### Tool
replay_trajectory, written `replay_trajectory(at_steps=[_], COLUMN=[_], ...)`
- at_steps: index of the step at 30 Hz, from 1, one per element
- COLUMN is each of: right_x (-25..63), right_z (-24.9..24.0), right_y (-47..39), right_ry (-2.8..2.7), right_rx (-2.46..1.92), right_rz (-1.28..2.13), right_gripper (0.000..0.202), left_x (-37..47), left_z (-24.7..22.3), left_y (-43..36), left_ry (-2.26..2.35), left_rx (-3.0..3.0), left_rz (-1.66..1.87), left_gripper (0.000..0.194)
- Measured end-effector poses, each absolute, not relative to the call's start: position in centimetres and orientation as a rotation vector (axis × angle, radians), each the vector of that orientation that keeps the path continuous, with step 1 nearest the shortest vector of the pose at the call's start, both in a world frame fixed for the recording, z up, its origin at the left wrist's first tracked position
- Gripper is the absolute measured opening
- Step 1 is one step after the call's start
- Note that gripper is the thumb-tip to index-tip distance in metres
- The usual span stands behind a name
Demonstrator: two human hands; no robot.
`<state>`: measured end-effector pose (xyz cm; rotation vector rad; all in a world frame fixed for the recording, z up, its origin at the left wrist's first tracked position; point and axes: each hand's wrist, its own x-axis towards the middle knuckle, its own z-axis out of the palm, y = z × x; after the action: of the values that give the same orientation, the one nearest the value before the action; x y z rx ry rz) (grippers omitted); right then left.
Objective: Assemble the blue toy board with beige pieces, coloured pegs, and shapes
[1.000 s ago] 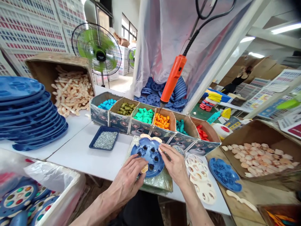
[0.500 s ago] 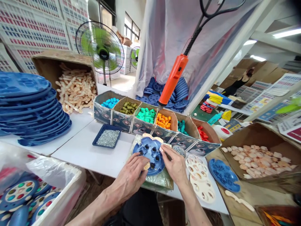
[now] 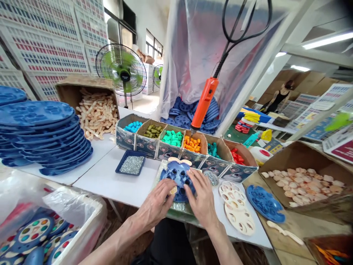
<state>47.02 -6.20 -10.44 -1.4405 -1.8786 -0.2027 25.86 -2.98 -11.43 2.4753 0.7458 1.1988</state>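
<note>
A blue plastic part (image 3: 179, 176) with several dark holes lies on a plastic-wrapped block, and a cream curved piece (image 3: 179, 161) sits along its far edge. At the part's left side, my left hand (image 3: 158, 198) has its fingers closed on a small cream piece (image 3: 173, 190). My right hand (image 3: 201, 197) rests on the right side of the blue part, fingers spread, with nothing visible in it. Just beyond are cardboard bins of coloured pegs (image 3: 172, 138). An orange electric screwdriver (image 3: 204, 103) hangs over them.
Left of the hands is a tray of screws (image 3: 131, 164), then stacked blue plates (image 3: 49, 136) and a bin of assembled pieces (image 3: 91, 221). Cream plates (image 3: 239, 217), a blue plate (image 3: 264, 202) and a box of cream pieces (image 3: 309, 184) are on the right.
My right hand has moved from the blue part's right edge onto its surface, and its fingers have opened out. My left hand keeps its place. The camera view has shifted slightly.
</note>
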Motion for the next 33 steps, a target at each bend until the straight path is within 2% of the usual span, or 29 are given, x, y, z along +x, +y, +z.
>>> replay_trajectory(at_steps=[5, 14, 33], right_x=[44.5, 44.3, 44.5], right_z=[-10.9, -11.1, -10.7], right_y=[-7.9, -7.7, -7.7], right_ry=[-2.192, -2.143, -2.106], right_rx=[-1.425, -1.428, -1.425], right_rz=[-0.237, -0.173, -0.094], right_gripper=[0.052, 0.047, 0.046], left_x=[24.5, 23.7, 23.9], left_z=[-10.3, -9.5, -9.1], left_y=[-0.5, 6.9, 6.9], left_ry=[0.931, 0.884, 0.794], left_rx=[2.207, 2.183, 2.359], left_rz=[1.238, 1.023, 0.890], left_gripper=[0.031, 0.037, 0.034])
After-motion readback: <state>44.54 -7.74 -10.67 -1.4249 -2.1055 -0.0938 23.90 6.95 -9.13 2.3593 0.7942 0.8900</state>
